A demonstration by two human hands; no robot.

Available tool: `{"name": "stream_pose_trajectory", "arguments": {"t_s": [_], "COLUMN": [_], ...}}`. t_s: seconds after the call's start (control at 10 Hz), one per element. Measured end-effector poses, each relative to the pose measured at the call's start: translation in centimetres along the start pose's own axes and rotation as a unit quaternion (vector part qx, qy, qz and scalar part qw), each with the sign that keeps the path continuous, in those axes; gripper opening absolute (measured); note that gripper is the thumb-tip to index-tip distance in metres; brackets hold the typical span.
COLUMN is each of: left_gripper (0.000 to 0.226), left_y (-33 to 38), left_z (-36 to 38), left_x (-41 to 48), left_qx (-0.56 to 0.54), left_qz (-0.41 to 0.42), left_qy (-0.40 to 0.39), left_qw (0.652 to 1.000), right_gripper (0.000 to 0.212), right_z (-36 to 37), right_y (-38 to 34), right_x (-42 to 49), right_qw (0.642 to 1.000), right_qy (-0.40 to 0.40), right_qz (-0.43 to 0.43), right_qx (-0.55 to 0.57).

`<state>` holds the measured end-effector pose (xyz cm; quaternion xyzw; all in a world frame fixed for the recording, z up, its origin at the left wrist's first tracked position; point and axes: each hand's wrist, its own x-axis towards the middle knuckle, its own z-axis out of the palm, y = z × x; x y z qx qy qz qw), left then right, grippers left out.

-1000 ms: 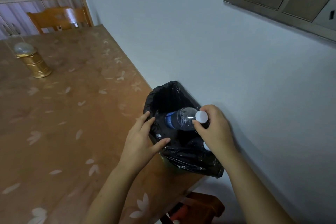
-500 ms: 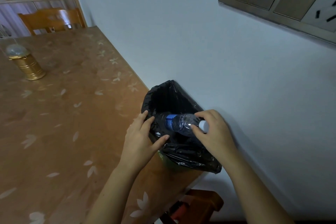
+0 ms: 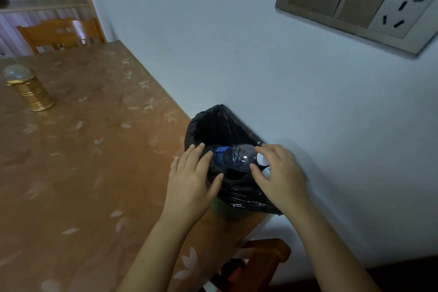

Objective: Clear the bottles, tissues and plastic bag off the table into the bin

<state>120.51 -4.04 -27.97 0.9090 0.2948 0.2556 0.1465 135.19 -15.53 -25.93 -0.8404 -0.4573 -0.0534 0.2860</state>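
Observation:
A small green bin (image 3: pixel 225 212) lined with a black bag (image 3: pixel 237 194) stands on the table's near right corner, against the wall. A clear plastic bottle (image 3: pixel 237 157) with a blue label and a white cap lies across the bin's mouth, its body reaching down into the bag. My right hand (image 3: pixel 280 173) cups the cap end, thumb below and forefinger above. My left hand (image 3: pixel 192 178) lies flat on the bag's left rim, fingers apart, thumb over the edge. No tissues or other plastic bag show on the table.
The brown flowered table (image 3: pixel 83 161) carries a gold lantern (image 3: pixel 28 90) at far left. A wooden chair (image 3: pixel 59 33) stands behind the table, and another red-brown seat (image 3: pixel 263 261) below the near corner. A switch and socket panel (image 3: pixel 355 2) is on the wall.
The bottle has tipped from upright-tilted to lying lower across the bin's mouth. My right hand's fingers have loosened and spread over the cap. My left hand has stayed on the rim.

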Motion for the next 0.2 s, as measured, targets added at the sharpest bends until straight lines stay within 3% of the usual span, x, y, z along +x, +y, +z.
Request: {"name": "stream_pose_trajectory", "arguments": {"t_s": [0.2], "left_gripper": [0.043], "left_y": [1.8], "left_z": [-0.1], "left_x": [-0.7], "left_qx": [0.001], "left_qz": [0.055], "left_qy": [0.024], "left_qw": [0.998], "right_gripper": [0.032], "right_z": [-1.2], "right_y": [-0.3], "right_x": [-2.6], "right_qw": [0.998], "right_qy": [0.049], "right_qz": [0.017], "right_qx": [-0.028]}}
